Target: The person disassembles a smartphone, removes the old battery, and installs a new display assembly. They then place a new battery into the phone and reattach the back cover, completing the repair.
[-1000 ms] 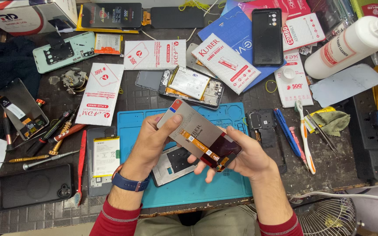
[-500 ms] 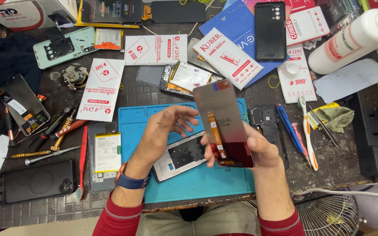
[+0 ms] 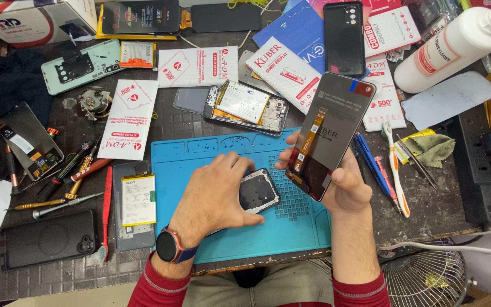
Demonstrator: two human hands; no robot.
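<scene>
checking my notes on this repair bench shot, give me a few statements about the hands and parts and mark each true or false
1. The right hand holds a replacement display panel raised above the mat. True.
2. The left hand holds a screwdriver. False: it rests on a phone frame lying on the blue work mat.
3. The display panel's orange flex cable faces the camera. True.
4. The white bottle stands upright on the mat. False: it lies on its side at the top right of the bench, off the mat.
5. An opened phone lies beyond the mat. True.
</scene>
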